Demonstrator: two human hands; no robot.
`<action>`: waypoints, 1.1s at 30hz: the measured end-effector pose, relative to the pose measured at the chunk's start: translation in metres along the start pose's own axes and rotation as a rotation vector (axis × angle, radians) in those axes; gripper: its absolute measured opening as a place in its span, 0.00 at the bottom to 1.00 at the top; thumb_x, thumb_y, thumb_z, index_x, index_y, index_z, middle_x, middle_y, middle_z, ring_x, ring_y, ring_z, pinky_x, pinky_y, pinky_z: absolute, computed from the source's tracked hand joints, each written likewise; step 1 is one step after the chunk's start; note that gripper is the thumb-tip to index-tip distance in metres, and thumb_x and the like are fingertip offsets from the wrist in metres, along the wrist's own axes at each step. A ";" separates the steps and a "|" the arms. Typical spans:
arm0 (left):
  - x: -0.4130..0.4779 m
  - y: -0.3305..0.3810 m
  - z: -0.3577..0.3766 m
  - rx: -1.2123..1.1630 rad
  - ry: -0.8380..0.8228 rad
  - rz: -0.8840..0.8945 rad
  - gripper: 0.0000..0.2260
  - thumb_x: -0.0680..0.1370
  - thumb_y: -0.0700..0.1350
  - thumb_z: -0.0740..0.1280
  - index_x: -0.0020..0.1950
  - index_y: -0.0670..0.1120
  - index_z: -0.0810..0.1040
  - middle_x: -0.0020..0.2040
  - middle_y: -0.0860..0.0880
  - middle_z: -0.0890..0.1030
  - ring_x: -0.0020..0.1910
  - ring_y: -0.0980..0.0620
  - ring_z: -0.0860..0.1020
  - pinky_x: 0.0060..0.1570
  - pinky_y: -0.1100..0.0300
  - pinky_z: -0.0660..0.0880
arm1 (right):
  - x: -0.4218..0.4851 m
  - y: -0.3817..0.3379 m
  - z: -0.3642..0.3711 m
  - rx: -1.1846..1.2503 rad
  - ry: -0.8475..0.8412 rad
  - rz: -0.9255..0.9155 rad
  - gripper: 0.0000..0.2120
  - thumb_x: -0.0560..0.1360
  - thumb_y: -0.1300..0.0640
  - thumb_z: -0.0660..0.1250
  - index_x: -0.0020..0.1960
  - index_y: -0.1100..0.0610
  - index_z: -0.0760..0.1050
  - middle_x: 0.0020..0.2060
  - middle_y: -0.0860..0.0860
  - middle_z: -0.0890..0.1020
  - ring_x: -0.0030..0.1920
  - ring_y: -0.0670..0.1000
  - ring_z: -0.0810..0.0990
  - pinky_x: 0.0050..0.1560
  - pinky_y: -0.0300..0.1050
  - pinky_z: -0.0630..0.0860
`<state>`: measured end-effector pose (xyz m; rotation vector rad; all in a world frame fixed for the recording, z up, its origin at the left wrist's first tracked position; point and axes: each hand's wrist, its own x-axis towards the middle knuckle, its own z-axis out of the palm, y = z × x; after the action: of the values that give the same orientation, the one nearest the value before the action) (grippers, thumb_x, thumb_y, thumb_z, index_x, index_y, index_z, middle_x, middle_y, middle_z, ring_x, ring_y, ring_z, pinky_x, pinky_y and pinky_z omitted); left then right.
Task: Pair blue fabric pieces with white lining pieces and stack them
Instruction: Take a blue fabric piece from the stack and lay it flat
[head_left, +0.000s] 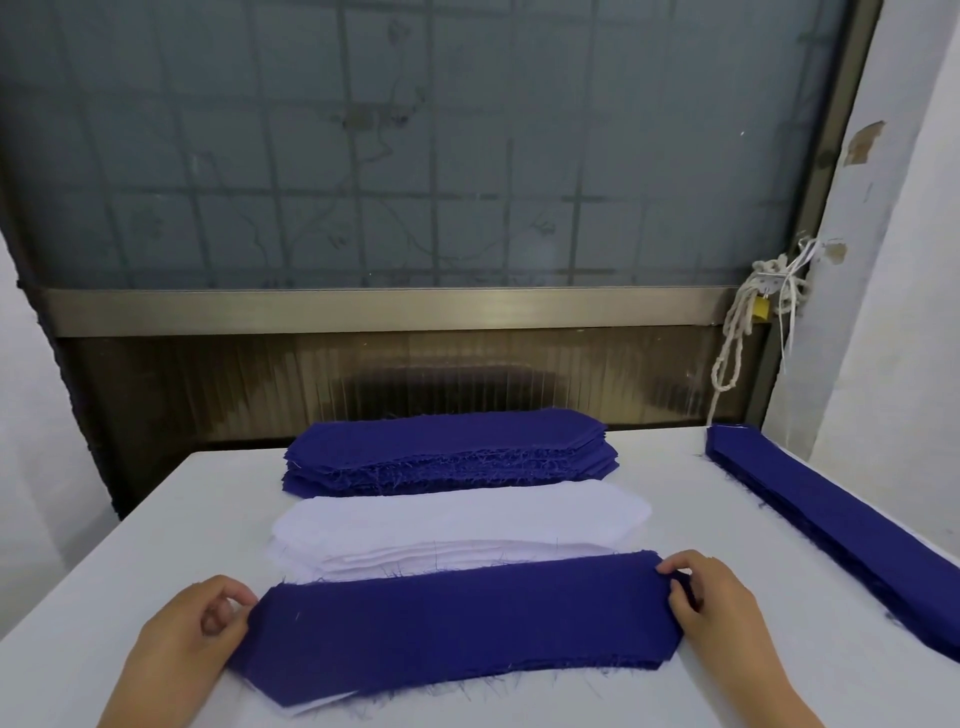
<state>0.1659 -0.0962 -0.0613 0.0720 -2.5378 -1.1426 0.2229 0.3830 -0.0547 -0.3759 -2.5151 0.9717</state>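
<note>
Item 1: white desk (156, 525), set against a frosted window (415, 145) with a metal sill.

Item 2: front blue piece (457, 618), lying flat across the near part of the desk, long side left to right, ends cut at an angle. A white lining edge (324, 710) shows beneath its lower left corner (how many layers lie under it cannot be told).

Item 3: left hand (192, 629), fingers curled, pinching the left end of the front blue piece.

Item 4: right hand (711, 597), fingers curled, pinching the right end of the same piece. The two hands are well apart, one at each end.

Item 5: white lining stack (457, 525), just behind the front blue piece, its near edge touching or slightly under it.

Item 6: blue fabric stack (447, 452), many layers, frayed edges, behind the white stack near the far edge of the desk.

Item 7: long blue stack (841, 525), narrow, running along the right edge of the desk.

Item 8: knotted white rope (748, 322), hanging at the right of the window frame.
</note>
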 end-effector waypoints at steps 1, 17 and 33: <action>0.000 0.001 0.000 0.019 0.025 0.037 0.20 0.68 0.30 0.74 0.33 0.57 0.80 0.32 0.49 0.76 0.34 0.59 0.73 0.36 0.69 0.68 | -0.001 0.000 0.000 -0.008 0.008 -0.008 0.16 0.75 0.66 0.65 0.43 0.44 0.73 0.37 0.47 0.72 0.36 0.46 0.74 0.35 0.35 0.67; -0.013 0.041 -0.007 0.159 -0.310 0.286 0.11 0.67 0.45 0.79 0.40 0.62 0.84 0.44 0.63 0.80 0.44 0.60 0.77 0.40 0.70 0.72 | -0.003 -0.008 -0.002 -0.096 -0.264 -0.475 0.08 0.75 0.49 0.70 0.48 0.35 0.76 0.46 0.36 0.76 0.51 0.42 0.74 0.53 0.35 0.70; -0.005 0.054 -0.001 0.288 -0.330 0.282 0.12 0.77 0.54 0.67 0.37 0.51 0.81 0.37 0.55 0.79 0.40 0.56 0.75 0.42 0.62 0.74 | 0.014 -0.032 0.000 -0.305 -0.363 -0.403 0.09 0.78 0.48 0.61 0.41 0.50 0.72 0.33 0.46 0.73 0.35 0.44 0.70 0.37 0.38 0.68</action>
<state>0.1758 -0.0599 -0.0224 -0.4226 -2.8646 -0.7243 0.2075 0.3654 -0.0288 0.2428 -2.9112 0.5354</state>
